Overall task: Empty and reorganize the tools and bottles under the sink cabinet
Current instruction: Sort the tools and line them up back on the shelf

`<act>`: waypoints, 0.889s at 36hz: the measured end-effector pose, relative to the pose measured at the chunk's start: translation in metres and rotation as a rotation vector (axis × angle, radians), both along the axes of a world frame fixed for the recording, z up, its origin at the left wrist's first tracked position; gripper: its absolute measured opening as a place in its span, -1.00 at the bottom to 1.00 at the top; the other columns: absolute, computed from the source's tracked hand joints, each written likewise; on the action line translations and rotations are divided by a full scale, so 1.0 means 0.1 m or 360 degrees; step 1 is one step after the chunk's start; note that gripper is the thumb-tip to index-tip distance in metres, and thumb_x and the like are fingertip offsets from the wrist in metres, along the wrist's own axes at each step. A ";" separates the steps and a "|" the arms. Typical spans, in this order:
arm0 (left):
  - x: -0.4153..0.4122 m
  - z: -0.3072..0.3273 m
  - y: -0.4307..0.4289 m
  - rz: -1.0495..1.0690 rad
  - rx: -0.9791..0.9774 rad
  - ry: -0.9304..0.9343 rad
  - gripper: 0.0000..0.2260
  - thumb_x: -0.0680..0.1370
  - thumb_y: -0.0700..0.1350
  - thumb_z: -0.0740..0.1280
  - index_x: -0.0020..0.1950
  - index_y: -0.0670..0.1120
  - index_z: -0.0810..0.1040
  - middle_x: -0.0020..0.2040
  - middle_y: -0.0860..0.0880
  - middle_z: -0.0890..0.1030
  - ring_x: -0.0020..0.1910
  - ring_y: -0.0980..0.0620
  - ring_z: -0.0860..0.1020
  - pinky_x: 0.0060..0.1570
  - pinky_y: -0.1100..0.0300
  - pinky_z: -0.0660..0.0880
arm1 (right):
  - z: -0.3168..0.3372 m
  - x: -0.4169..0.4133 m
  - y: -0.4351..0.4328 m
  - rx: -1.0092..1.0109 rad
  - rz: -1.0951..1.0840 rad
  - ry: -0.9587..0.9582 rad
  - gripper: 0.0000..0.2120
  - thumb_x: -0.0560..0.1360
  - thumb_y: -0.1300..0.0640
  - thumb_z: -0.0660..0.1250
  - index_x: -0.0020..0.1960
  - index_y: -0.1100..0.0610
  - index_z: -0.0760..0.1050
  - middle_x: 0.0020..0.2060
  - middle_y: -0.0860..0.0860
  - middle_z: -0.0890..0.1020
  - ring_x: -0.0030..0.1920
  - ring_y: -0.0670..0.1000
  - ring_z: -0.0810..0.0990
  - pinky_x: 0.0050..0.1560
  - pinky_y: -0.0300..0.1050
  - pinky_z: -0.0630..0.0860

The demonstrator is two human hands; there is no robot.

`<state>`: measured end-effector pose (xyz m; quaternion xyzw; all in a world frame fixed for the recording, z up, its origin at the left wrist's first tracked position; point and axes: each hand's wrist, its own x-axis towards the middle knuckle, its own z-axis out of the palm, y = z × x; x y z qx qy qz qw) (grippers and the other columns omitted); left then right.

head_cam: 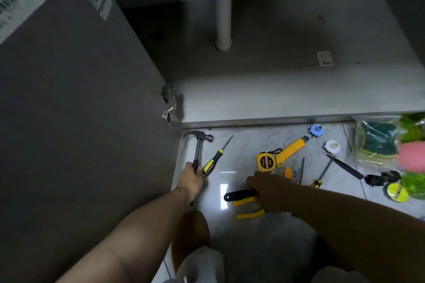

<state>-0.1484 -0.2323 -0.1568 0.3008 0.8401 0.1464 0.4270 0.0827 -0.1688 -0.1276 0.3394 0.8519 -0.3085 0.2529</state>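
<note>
Head view: tape measure (266,161) reads "2m".

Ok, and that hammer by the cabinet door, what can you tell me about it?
The hammer is a small claw hammer: grey metal head, round striking face on the right, curved claw on the left, slim metal shaft, black grip. Its head points toward the cabinet's front edge, over the pale floor tile. The left hand grips the handle, hiding most of it. A yellow-and-black screwdriver lies close beside it; whether they touch is unclear.
</note>
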 end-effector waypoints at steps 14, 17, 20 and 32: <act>-0.10 -0.17 0.01 -0.0091 0.0043 0.0146 -0.63 0.51 -0.29 0.32 0.31 -0.16 0.41 0.21 -0.19 0.49 0.20 -0.20 0.48 0.19 0.04 0.45 | -0.25 0.31 0.00 0.0100 -0.0162 -0.0200 -0.49 0.51 0.03 0.40 0.38 0.11 0.30 0.24 0.12 0.39 0.18 0.15 0.53 -0.03 -0.02 0.50; -0.11 -0.18 0.01 -0.0102 0.0074 0.0160 -0.55 0.52 -0.30 0.28 0.41 -0.12 0.37 0.27 -0.22 0.45 0.26 -0.23 0.46 0.33 -0.04 0.42 | -0.27 0.37 0.01 0.0071 -0.0222 -0.0238 -0.41 0.51 0.04 0.41 0.46 0.07 0.26 0.29 0.11 0.36 0.20 0.15 0.53 0.01 -0.02 0.52; -0.15 -0.21 0.02 -0.0105 0.0061 0.0145 -0.32 0.52 -0.32 0.28 0.59 0.06 0.20 0.31 -0.25 0.40 0.25 -0.27 0.50 0.42 -0.06 0.36 | -0.30 0.39 -0.01 0.0052 -0.0263 -0.0241 -0.36 0.52 0.04 0.40 0.51 0.06 0.21 0.35 0.12 0.32 0.24 0.16 0.51 0.06 -0.01 0.52; -0.13 -0.28 -0.01 -0.0444 0.0101 0.0089 -0.30 0.55 -0.40 0.26 0.58 0.16 0.29 0.22 -0.11 0.25 0.13 -0.14 0.39 0.38 0.13 0.36 | -0.38 0.42 -0.12 0.0111 -0.0226 -0.0211 -0.34 0.52 0.02 0.39 0.52 0.07 0.17 0.38 0.12 0.29 0.29 0.17 0.48 0.15 0.07 0.59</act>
